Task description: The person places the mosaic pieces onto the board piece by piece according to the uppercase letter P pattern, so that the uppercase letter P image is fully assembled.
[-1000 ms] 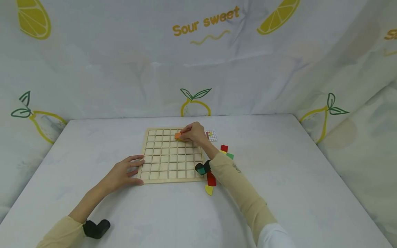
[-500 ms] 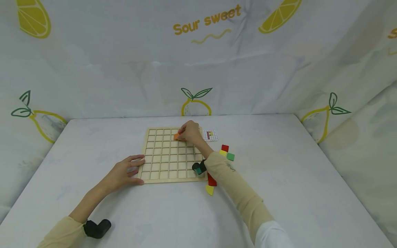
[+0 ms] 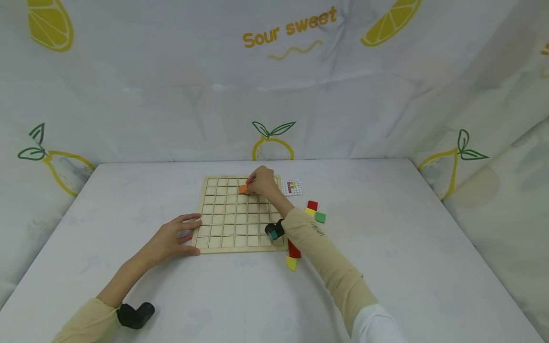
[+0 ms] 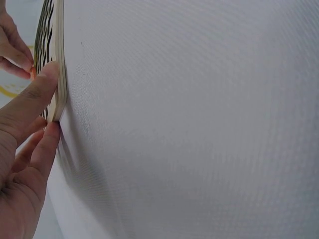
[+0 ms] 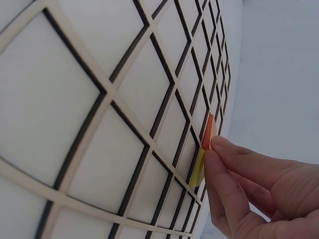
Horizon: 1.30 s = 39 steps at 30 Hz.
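Observation:
The wooden grid board (image 3: 229,250) lies on the white table. At its left edge my left hand (image 3: 169,240) rests with spread, fairly straight fingers; in the left wrist view its fingertips (image 4: 49,134) touch the board near a corner. My right hand (image 3: 263,183) reaches over the back part of the board and pinches an orange tile (image 3: 242,189) between thumb and finger. In the right wrist view the orange tile (image 5: 209,132) stands tilted at a cell, with a yellow piece (image 5: 198,169) beside it, partly behind the fingers.
A small card with a coloured grid pattern (image 3: 292,187) lies right of the board. Near it are a red tile (image 3: 312,205), a yellow tile (image 3: 309,211) and a green tile (image 3: 320,217). Closer lie red pieces (image 3: 294,249), partly covered by the sleeve, and a yellow quarter-round piece (image 3: 291,263).
My right hand has shifted slightly left and back with the orange tile, uncovering more of the pattern card. The left hand has stayed at the board's edge.

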Each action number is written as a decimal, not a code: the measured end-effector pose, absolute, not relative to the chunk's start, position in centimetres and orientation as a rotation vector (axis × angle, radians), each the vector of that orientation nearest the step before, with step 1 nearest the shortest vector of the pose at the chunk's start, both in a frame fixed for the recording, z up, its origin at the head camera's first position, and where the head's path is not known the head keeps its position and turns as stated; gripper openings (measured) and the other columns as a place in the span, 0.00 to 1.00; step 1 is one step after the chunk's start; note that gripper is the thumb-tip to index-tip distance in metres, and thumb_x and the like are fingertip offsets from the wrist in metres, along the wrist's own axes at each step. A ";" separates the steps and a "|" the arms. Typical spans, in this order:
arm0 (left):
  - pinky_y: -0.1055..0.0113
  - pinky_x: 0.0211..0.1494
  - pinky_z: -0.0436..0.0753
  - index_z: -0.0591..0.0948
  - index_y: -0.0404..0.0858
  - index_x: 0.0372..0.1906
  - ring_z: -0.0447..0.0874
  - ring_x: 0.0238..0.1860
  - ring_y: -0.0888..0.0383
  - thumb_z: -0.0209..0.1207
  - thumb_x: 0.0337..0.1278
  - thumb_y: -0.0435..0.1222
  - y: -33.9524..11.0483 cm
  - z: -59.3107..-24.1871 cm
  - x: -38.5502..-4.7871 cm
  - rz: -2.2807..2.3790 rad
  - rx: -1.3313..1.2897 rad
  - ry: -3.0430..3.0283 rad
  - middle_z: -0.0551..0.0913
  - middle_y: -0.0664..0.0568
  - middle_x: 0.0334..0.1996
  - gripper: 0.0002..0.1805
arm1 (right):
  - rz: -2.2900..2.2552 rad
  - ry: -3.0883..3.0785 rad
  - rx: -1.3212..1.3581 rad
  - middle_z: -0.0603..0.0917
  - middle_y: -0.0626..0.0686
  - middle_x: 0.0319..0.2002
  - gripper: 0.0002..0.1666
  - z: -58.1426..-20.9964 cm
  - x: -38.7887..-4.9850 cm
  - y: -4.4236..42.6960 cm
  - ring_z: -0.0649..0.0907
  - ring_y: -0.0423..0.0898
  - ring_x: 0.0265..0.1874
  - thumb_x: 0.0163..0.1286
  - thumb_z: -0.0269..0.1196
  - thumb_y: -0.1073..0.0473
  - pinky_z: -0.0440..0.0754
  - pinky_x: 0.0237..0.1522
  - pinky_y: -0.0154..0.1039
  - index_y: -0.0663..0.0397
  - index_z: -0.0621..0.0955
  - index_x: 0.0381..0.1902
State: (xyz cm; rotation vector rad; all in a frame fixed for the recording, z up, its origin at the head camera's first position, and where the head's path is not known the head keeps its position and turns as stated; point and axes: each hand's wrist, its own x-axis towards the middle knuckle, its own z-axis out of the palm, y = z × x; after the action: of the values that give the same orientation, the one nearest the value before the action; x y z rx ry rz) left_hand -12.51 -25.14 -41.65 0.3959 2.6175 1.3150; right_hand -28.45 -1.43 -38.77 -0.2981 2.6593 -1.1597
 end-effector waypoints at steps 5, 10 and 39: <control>0.61 0.58 0.80 0.71 0.19 0.60 0.65 0.64 0.34 0.72 0.41 0.30 -25.2 -41.6 -12.5 1.317 0.401 2.619 0.60 0.32 0.68 0.38 | -1.154 2.657 -0.313 0.85 0.61 0.40 0.11 -38.7 -28.5 -1.4 0.69 0.62 0.61 0.54 0.73 0.68 0.65 0.71 0.51 0.65 0.86 0.36; 0.61 0.58 0.80 0.70 0.19 0.60 0.65 0.64 0.34 0.72 0.41 0.30 -25.1 -41.6 -12.6 1.305 0.398 2.627 0.60 0.32 0.68 0.38 | -1.166 2.662 -0.334 0.86 0.61 0.37 0.10 -38.6 -28.3 -1.3 0.78 0.59 0.50 0.54 0.73 0.68 0.75 0.65 0.49 0.66 0.86 0.35; 0.63 0.57 0.81 0.70 0.19 0.61 0.69 0.62 0.35 0.73 0.41 0.32 -24.8 -41.2 -12.5 1.258 0.346 2.619 0.61 0.31 0.67 0.40 | -1.646 2.192 0.034 0.74 0.65 0.61 0.24 -38.4 -28.1 15.3 0.81 0.43 0.44 0.69 0.59 0.68 0.82 0.54 0.34 0.67 0.72 0.62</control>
State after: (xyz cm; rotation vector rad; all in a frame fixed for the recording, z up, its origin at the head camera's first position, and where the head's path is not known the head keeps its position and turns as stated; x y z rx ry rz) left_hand -12.53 -24.78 -41.25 0.3457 2.6187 1.2584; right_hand -28.15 15.30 -38.43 0.0342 2.1920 -1.6462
